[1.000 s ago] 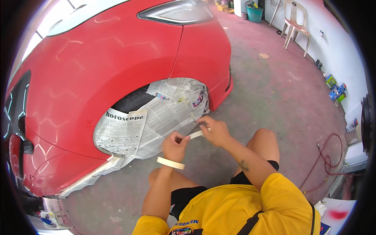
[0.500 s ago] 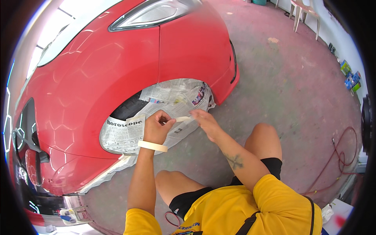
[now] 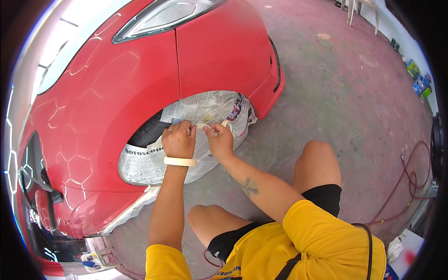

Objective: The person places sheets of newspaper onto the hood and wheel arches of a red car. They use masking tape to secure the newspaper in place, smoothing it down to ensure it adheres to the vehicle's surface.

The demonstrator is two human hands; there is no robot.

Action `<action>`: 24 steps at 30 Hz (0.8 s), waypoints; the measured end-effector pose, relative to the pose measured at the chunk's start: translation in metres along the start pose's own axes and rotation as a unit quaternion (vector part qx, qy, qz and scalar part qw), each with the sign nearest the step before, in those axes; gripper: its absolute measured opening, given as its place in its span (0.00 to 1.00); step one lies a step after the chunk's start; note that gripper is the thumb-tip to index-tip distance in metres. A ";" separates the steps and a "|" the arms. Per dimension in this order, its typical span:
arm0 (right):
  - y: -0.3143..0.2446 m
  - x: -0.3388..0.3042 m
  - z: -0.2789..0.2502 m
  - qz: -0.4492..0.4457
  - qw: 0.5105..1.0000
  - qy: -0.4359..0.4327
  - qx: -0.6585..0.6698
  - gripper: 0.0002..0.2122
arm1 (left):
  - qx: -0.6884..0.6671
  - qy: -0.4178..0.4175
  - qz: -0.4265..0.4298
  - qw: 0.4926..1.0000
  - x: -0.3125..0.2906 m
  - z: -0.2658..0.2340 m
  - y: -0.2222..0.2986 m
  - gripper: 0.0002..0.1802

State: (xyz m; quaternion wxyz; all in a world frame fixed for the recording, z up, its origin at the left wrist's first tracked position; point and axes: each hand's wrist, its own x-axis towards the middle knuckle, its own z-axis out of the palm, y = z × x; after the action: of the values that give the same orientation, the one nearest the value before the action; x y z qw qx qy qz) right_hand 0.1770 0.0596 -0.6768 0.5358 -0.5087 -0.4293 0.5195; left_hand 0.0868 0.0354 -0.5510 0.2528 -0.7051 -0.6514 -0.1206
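A short strip of cream masking tape stretches between my two hands in front of the wheel arch. My left hand, back turned up, pinches one end. My right hand grips the strip between thumb and fingers, and a loose end sticks up past its fingertips. A roll of masking tape sits round my left wrist like a bracelet. Behind my hands, sheets of newspaper cover much of the wheel arch. Part of the black tyre shows in a gap between the sheets.
The red car's fender curves round the arch, with the headlight above. Masking paper edges the lower body at left. A red hose lies coiled on the floor at right. A pale chair stands far off.
My right hand has moved left and in toward my left hand and now grips the tape strip. Both hands are slightly higher, nearer the exposed tyre.
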 end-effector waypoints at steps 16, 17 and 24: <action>0.006 0.045 -0.023 0.134 0.990 -0.004 -0.032 0.23 | -0.008 -0.055 -0.223 0.973 0.018 -0.031 -0.001 0.26; 0.006 0.040 -0.033 0.106 0.989 -0.013 -0.100 0.24 | -0.018 -0.028 -0.232 0.972 0.007 -0.022 -0.003 0.25; 0.043 -0.017 -0.127 0.004 0.971 -0.118 -0.208 0.36 | -0.277 -0.033 -0.320 0.905 -0.097 -0.015 0.045 0.18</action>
State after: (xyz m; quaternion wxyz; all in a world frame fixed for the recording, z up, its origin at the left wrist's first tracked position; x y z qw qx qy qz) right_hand 0.2958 0.0279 -0.7329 0.3612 -0.5460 -0.5861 0.4774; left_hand 0.1212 -0.0569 -0.5959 -0.0265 -0.5041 -0.7904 -0.3471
